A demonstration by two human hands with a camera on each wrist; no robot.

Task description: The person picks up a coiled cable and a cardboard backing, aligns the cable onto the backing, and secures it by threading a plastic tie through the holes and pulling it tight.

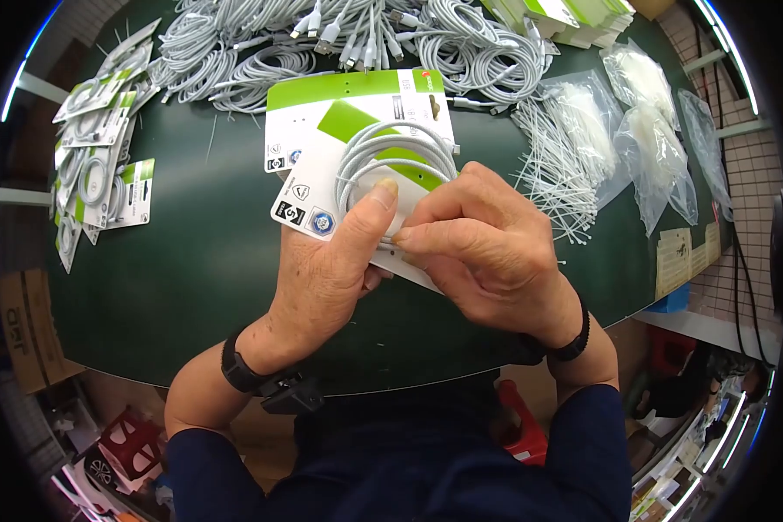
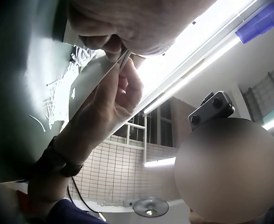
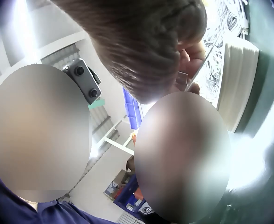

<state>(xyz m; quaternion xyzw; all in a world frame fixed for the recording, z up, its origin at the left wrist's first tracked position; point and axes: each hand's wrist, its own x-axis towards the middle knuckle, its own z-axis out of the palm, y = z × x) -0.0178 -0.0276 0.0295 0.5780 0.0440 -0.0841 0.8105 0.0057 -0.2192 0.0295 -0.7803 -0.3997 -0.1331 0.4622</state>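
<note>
Two hands busy: left (image 1: 322, 274) clamps card (image 1: 320, 185), right (image 1: 500, 244) seems pinched on coil's (image 1: 346, 170) near edge | both above table (image 1: 191, 278) | probably light, coil springy, card creasable, grab edges

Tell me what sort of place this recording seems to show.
Most likely a packing workshop: a heap of grey cables lies along the far side of a green table, carded cables are piled at the left, and loose white zip ties lie at the right.
</note>
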